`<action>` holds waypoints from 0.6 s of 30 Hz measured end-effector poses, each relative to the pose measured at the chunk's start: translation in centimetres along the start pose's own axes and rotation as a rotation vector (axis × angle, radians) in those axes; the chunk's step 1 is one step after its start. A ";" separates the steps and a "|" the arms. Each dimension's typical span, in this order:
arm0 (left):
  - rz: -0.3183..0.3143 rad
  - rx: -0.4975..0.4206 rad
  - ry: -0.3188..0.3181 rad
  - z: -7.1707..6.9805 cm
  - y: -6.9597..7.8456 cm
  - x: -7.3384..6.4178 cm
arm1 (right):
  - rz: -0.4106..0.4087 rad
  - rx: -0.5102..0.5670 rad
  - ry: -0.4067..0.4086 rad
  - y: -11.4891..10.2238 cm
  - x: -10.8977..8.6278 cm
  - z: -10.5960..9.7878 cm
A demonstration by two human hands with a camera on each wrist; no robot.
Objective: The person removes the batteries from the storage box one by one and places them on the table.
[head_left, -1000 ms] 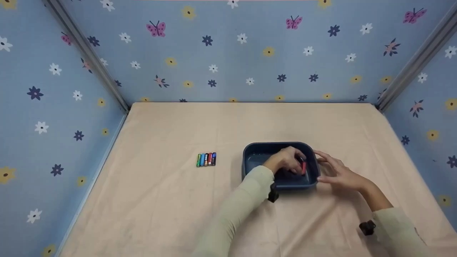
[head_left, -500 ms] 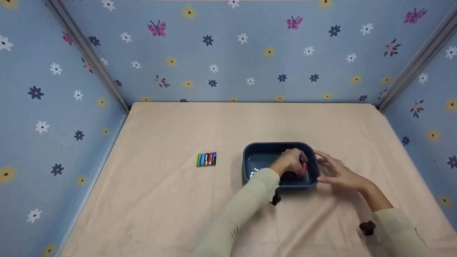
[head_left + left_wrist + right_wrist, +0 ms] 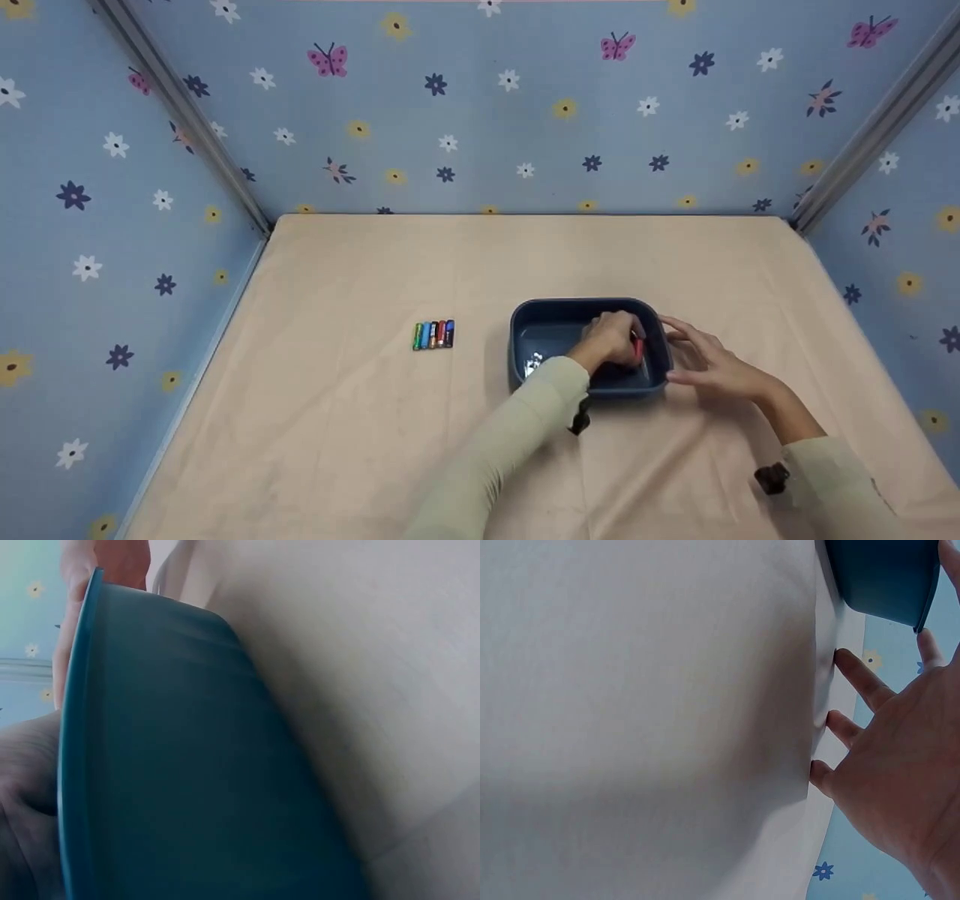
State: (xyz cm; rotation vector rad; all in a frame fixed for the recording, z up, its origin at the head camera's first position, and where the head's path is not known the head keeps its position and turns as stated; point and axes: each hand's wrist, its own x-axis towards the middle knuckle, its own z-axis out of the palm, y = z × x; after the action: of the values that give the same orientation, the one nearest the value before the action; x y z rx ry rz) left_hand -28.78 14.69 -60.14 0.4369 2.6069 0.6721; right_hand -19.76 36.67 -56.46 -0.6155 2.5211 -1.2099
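A dark blue rectangular box [image 3: 547,334] with rounded corners sits right of the table's middle. My left hand [image 3: 611,336] reaches inside, its fingers curled at a red battery [image 3: 638,351] by the right inner wall. Most of the fingertips are hidden behind the hand. In the left wrist view the box wall [image 3: 187,750] covers much of that hand [image 3: 30,787]. Outside, my right hand [image 3: 712,367] touches the box's right end with thumb and fingers spread. The right wrist view shows the other fingers of this hand [image 3: 907,757] extended down to the cloth.
Several batteries [image 3: 433,335] in green, blue, black and red lie side by side left of the box. A pale cloth [image 3: 337,420] covers the table. Flowered blue panels [image 3: 480,112] enclose the back and both sides.
Inside the box, my left hand has shifted slightly to the right and its forearm has followed. A bright glint now shows on the box's floor. The right hand stays in place.
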 end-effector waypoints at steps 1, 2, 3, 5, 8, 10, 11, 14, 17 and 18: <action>0.003 -0.007 0.005 0.0 -0.1 0.0 | -0.003 -0.002 0.002 0.0 0.0 0.0; 0.005 -0.016 0.008 0.0 -0.1 0.0 | -0.009 -0.005 0.003 0.0 0.0 0.0; 0.008 -0.023 0.011 -0.1 -0.2 -0.2 | -0.013 -0.008 0.004 0.0 0.0 0.0; 0.018 -0.044 0.010 -0.4 -0.1 -0.8 | -0.012 -0.011 0.004 0.0 0.0 0.0; 0.035 -0.048 0.017 -1.3 0.2 -2.2 | 0.005 -0.009 -0.003 0.0 0.0 0.0; 0.065 -0.049 0.023 -2.2 0.5 -3.5 | 0.023 -0.009 -0.005 0.0 -0.1 -0.1; 0.081 -0.042 0.028 -2.7 0.6 -4.2 | 0.030 -0.009 -0.007 0.0 -0.1 -0.1; 0.131 -0.028 0.038 -4.0 0.6 -5.8 | 0.051 -0.012 -0.008 0.0 -0.1 -0.2; 0.155 -0.026 0.033 -4.8 0.3 -6.2 | 0.054 -0.015 -0.006 0.0 -0.1 -0.2; 0.157 -0.028 0.030 -5.1 0.2 -6.3 | 0.053 -0.017 -0.005 0.0 -0.1 -0.2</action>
State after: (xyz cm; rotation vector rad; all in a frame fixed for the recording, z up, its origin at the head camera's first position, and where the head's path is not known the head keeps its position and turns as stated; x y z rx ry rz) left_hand -25.65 10.45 -54.04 0.6327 2.6072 0.7702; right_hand -19.72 36.84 -56.31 -0.5509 2.5293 -1.1683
